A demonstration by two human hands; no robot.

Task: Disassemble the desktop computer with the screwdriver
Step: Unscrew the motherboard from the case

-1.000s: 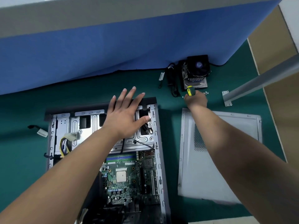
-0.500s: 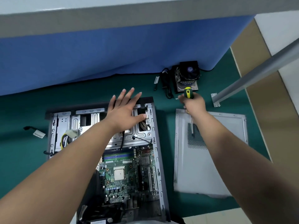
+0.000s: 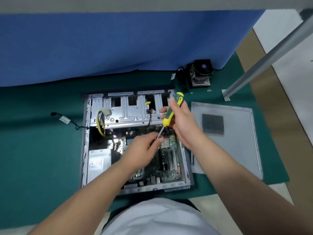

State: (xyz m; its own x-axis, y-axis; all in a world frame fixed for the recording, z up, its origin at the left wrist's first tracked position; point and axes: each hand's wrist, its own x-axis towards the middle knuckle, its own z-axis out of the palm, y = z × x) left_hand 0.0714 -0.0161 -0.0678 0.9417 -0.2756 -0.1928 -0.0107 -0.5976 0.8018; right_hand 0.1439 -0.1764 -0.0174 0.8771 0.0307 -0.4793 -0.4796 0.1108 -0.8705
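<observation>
The open desktop case (image 3: 85, 133) lies flat on the green mat, its green motherboard (image 3: 171, 160) and drive cage (image 3: 125, 109) exposed. My right hand (image 3: 182, 121) grips the green-and-yellow handle of the screwdriver (image 3: 171, 111) above the case's upper right. The shaft slants down and to the left. My left hand (image 3: 144, 148) pinches the shaft near the tip, over the upper part of the motherboard. The tip itself is hidden by my fingers.
The removed grey side panel (image 3: 237, 146) lies to the right of the case. A CPU cooler with fan (image 3: 200, 73) and a few loose screws (image 3: 209, 90) sit at the back right. A grey metal leg (image 3: 264, 60) slants across the right. A loose cable (image 3: 65, 119) trails at the left.
My right hand brought the screwdriver from beside the cooler over to the case. My left hand left the drive cage and took hold of the shaft. The camera view shifted.
</observation>
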